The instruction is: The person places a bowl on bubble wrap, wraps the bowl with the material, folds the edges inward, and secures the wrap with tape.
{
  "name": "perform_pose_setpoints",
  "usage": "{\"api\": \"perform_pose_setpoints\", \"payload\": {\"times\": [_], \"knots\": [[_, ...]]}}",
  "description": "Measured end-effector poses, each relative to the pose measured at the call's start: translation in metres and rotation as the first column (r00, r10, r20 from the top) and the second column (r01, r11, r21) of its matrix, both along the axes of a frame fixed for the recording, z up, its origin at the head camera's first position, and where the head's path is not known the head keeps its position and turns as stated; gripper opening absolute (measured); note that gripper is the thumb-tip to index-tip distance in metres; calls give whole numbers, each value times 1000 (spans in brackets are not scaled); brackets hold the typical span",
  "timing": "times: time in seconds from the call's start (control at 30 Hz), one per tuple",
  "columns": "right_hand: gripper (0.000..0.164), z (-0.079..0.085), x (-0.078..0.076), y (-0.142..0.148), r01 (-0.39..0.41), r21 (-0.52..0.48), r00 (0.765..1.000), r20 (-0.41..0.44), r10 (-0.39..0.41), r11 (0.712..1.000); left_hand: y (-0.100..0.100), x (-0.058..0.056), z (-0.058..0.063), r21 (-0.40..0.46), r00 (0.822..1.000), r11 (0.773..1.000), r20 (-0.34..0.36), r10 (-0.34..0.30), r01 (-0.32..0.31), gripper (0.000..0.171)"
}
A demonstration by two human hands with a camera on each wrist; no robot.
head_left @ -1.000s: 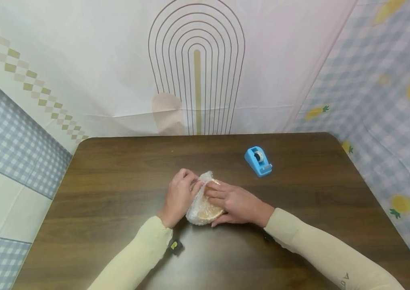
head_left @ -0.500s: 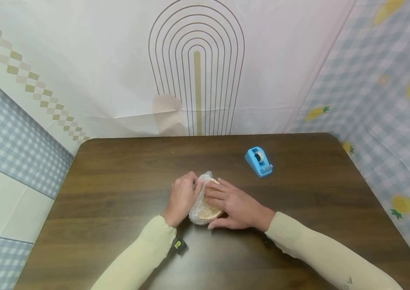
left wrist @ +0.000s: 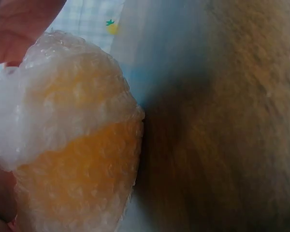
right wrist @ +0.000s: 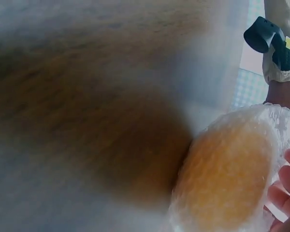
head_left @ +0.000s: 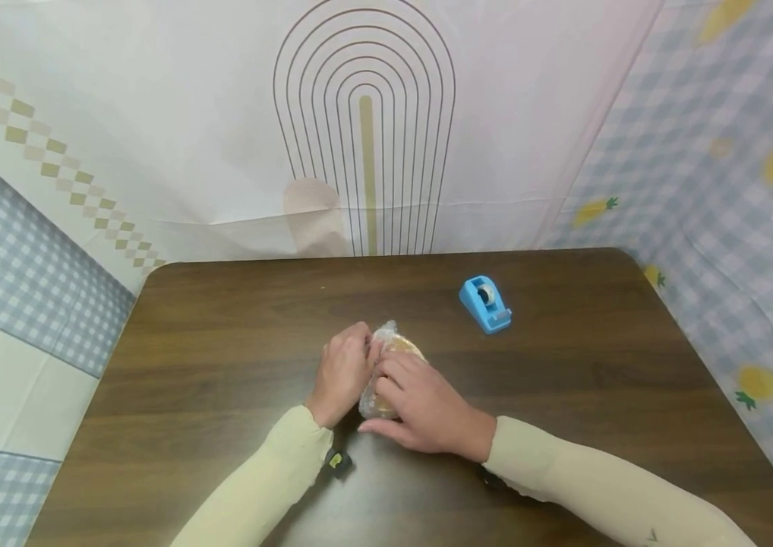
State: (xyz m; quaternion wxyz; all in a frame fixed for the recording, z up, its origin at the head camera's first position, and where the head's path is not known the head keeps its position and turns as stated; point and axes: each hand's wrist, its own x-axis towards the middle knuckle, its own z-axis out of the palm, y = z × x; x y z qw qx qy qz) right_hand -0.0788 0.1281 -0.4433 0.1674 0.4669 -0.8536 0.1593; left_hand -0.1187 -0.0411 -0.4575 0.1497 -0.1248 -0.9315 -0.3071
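A round yellow-orange object in clear bubble wrap [head_left: 405, 346] stands at the table's middle, between both hands; its exact kind is hidden by the wrap. My left hand [head_left: 343, 372] pinches the wrap at its left side, with curled fingers. From the right, my right hand [head_left: 424, 403] reaches over the bundle, fingers bent on the wrap and thumb along the near side. The left wrist view has the bubble wrap [left wrist: 82, 169] up close, a whitish overlapping layer across it. In the right wrist view, fingertips [right wrist: 285, 186] lie at the edge of the bundle [right wrist: 227, 174].
A blue tape dispenser [head_left: 485, 304] with a roll in it sits toward the back right of the dark wooden table [head_left: 236, 311]. Patterned cloths hang behind and at both sides. A dark wrist camera [head_left: 339, 462] is strapped below the left hand.
My right hand has shifted left and nearer, its fingers going from spread flat on the bundle to bent over it. The left hand has stayed at the wrap's left side, its fingers drawn in slightly.
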Motion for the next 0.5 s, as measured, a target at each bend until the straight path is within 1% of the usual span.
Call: {"api": "perform_pose_setpoints", "payload": {"times": [0.1,0.2,0.27,0.3,0.37,0.4,0.5], "knots": [[33,-1,0,-5,8,-4,1000,-8,-8,1000,-1,0,0,-1,1000,1000,-7,-6,6,23],[23,0,1,-8,2,-11,1000,-6,-2,1000,-1,0,-1,3,1000,1000,-17,-13,13,23],[16,0,2,-9,6,-16,1000,2,-6,1000,-2,1,-1,2,1000,1000,-22,-17,17,22],[13,1,3,-9,20,-23,1000,19,-20,1000,-2,1,-1,2,1000,1000,-22,-17,17,22],[11,1,4,-9,73,-47,995,75,-70,996,-2,1,-1,-1,1000,1000,-15,-12,12,22],[12,1,5,-9,111,-61,988,114,-103,992,-2,1,-1,-2,1000,1000,-10,-9,9,22],[18,1,8,-8,229,-127,953,234,-195,965,-3,0,-1,-4,1000,1000,3,1,-1,22]]}}
